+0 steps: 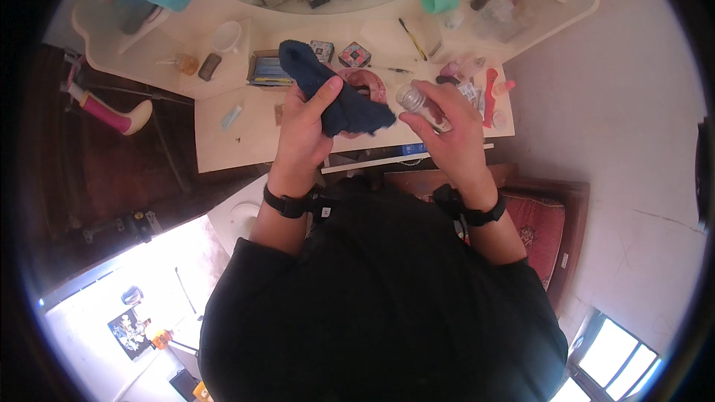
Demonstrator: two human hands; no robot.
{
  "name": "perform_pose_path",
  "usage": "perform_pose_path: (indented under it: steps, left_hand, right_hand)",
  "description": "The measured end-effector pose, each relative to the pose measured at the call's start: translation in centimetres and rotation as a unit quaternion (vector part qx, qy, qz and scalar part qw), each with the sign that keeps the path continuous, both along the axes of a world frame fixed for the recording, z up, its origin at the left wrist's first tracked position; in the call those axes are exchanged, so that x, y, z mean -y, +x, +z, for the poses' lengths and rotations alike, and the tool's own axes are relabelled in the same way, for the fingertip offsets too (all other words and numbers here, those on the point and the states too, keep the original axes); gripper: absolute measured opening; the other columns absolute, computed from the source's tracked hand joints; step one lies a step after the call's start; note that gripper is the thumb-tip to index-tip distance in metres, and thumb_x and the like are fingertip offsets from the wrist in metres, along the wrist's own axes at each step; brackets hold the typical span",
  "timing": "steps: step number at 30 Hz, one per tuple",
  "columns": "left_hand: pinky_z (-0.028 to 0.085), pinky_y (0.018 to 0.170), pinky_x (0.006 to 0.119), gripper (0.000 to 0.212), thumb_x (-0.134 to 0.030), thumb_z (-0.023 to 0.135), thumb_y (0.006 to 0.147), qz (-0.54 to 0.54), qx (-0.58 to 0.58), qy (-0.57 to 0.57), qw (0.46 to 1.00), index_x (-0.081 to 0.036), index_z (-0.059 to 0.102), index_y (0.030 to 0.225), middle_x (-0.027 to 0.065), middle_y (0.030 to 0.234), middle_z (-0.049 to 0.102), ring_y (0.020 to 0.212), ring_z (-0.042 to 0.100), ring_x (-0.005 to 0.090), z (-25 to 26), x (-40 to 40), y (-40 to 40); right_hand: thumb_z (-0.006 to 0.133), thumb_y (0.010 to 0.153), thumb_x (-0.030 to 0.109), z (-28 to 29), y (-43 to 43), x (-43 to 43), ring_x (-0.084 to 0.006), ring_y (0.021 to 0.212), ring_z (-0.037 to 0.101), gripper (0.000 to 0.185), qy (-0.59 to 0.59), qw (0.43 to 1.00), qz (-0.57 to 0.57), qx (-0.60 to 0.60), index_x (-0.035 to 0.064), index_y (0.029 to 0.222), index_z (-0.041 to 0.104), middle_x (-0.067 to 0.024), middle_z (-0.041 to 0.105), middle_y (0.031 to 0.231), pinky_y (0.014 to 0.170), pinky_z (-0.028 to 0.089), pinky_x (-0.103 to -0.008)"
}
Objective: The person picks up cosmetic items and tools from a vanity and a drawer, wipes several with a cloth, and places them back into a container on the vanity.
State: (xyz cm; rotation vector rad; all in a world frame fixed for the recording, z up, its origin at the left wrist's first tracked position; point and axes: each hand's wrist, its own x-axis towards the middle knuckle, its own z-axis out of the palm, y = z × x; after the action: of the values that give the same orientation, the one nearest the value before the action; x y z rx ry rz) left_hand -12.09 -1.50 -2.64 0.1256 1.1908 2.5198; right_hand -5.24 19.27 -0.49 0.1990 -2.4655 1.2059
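Observation:
My left hand (309, 117) grips a dark blue cloth (352, 97), thumb on top; the cloth hangs out to both sides of the thumb. In my right hand (455, 128) is a small clear jar (412, 99), tilted, its round mouth turned toward the cloth. The fingers and thumb close around the jar's sides and hide part of it. A small gap lies between cloth and jar. Behind the cloth, a round pink container (373, 81) stands on the cream dressing table (246, 142), partly covered from sight.
An open box of blue packets (270, 72) and a small patterned box (354, 54) stand behind my left hand. A yellow-and-black toothbrush (413, 39) lies farther back. To the right are a red comb (491, 95) and a green cup (439, 1). A drawer (368, 164) juts out at the front.

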Motion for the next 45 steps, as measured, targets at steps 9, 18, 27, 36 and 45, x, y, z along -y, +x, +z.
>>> perform_pose_path:
  steps: [9,18,27,36,45]
  left_hand:
    - [0.057,0.073,0.034,0.024,-0.028,0.058,0.102,0.101,-0.032,-0.056,0.993,-0.008,0.051,0.115,0.0077,0.091,0.065,0.083,0.066,0.0184,-1.5,-1.4,0.2]
    - [0.050,0.048,0.025,0.029,-0.016,0.068,0.094,0.066,-0.067,-0.025,0.995,-0.007,0.050,0.115,0.0123,0.098,0.066,0.070,0.067,0.0191,1.3,-3.4,1.9]
    - [0.047,0.042,0.023,0.047,0.015,0.064,0.077,-0.014,-0.039,-0.057,0.998,-0.001,0.049,0.118,0.0118,0.097,0.067,0.065,0.066,0.0157,1.6,-5.6,3.1]
    - [0.054,0.057,0.025,0.055,0.015,0.067,0.072,0.021,-0.073,-0.118,0.990,-0.001,0.046,0.120,0.0105,0.098,0.067,0.074,0.066,0.0181,3.2,-8.6,6.2]
    - [0.050,0.088,0.030,0.058,0.003,0.085,0.062,0.093,-0.370,-0.411,0.828,-0.004,0.058,0.113,0.0053,0.110,0.061,0.097,0.062,0.0175,1.2,-11.8,9.5]
  right_hand:
    - [0.083,0.074,0.012,0.8,0.9,-0.3,-0.0288,0.082,0.066,0.042,0.019,0.995,0.098,-0.020,0.0045,0.113,0.069,-0.0123,0.067,0.094,0.072,0.054,-0.0349]
    - [0.084,0.075,0.014,1.2,1.7,-1.8,-0.0219,0.072,0.062,0.042,-0.046,0.990,0.121,0.047,0.0001,0.112,0.068,-0.0113,0.065,0.089,0.063,0.050,-0.0307]
    - [0.084,0.075,0.015,1.4,3.0,-4.5,-0.0208,0.066,0.060,0.042,-0.043,0.996,0.075,0.018,0.0030,0.112,0.069,-0.0094,0.064,0.083,0.059,0.048,-0.0303]
    - [0.080,0.066,0.012,1.9,3.9,-8.4,-0.0201,0.073,0.057,0.045,0.214,0.958,0.092,-0.166,0.0080,0.110,0.069,-0.0022,0.057,0.084,0.060,0.050,-0.0330]
    - [0.081,0.064,0.012,0.6,4.5,-11.2,-0.0217,0.073,0.058,0.045,0.167,0.965,0.111,-0.170,0.0049,0.107,0.069,-0.0044,0.057,0.081,0.061,0.050,-0.0330]
